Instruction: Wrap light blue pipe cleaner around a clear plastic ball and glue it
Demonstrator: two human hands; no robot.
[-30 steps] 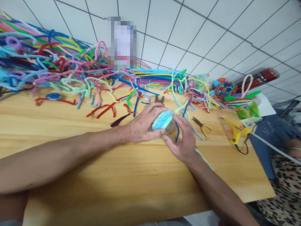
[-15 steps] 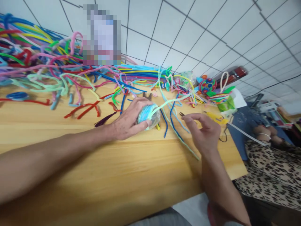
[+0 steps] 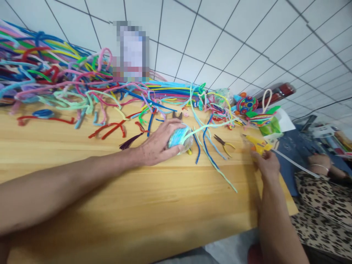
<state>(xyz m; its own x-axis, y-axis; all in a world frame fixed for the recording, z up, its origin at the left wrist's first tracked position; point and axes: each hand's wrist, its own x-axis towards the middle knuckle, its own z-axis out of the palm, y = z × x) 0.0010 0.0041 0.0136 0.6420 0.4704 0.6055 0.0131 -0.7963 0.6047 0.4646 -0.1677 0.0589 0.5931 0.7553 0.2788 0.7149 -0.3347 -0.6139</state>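
My left hand (image 3: 156, 143) is closed around a small clear ball (image 3: 177, 138) partly covered with light-blue and mint fuzzy strands. From the ball a long mint pipe cleaner (image 3: 210, 125) stretches off to the right. At the table's right side, my right hand (image 3: 267, 164) has its fingers closed on the handle of a yellow glue gun (image 3: 257, 143), whose nozzle points left. Between the hands lie small yellow-handled pliers (image 3: 224, 142), along with blue and mint pipe cleaners (image 3: 206, 143). Behind the ball, the dark jaws of another tool (image 3: 177, 115) show; the rest is hidden.
A big tangle of coloured pipe cleaners (image 3: 60, 88) runs along the wall at the back left. A dark purple tassel (image 3: 130, 141) lies beside my left wrist. A colourful round ornament (image 3: 246, 105) stands at the back right. Someone in leopard print (image 3: 324, 198) sits past the table's right edge.
The pliers have left my right hand and now lie on the table. That hand has moved right and closed on the glue gun. My left hand still holds the ball.
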